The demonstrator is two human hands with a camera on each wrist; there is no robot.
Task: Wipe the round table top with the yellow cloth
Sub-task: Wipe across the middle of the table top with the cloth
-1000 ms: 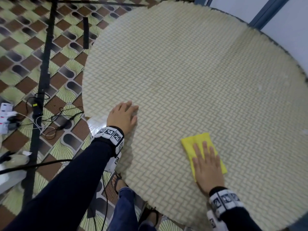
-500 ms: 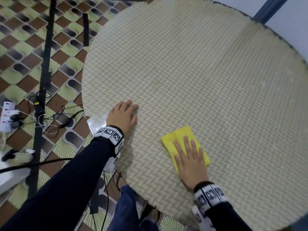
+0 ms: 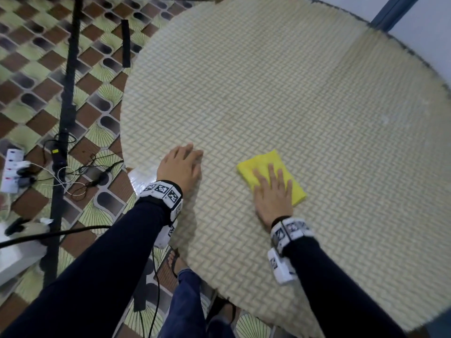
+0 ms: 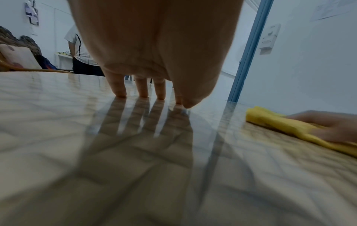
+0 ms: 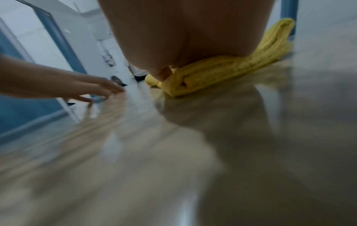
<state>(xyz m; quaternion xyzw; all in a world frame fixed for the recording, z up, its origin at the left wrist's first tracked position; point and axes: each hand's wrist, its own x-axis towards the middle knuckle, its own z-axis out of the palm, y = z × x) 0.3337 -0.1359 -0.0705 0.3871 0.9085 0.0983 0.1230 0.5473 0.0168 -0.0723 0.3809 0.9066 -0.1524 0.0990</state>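
Note:
The round table top [image 3: 292, 98] has a pale woven pattern and fills most of the head view. A folded yellow cloth [image 3: 262, 162] lies on its near part. My right hand [image 3: 273, 191] presses flat on the cloth with straight, spread fingers. In the right wrist view the cloth [image 5: 222, 71] bunches under my palm. My left hand [image 3: 181, 167] rests flat on the table near its left edge, a little left of the cloth. In the left wrist view its fingertips [image 4: 142, 91] touch the glossy top [image 4: 58, 122], with the cloth [image 4: 280, 123] off to the right.
Left of the table, a patterned tile floor [image 3: 36, 69] carries a black stand pole [image 3: 68, 93], a white power strip [image 3: 12, 172] and loose cables [image 3: 80, 176]. My legs and sandalled foot [image 3: 175, 262] are under the near rim. A blue door frame [image 3: 393, 11] stands behind the table.
My right hand has slid the yellow cloth leftwards and a little away from me across the table, closer to my left hand. The left hand has stayed in place.

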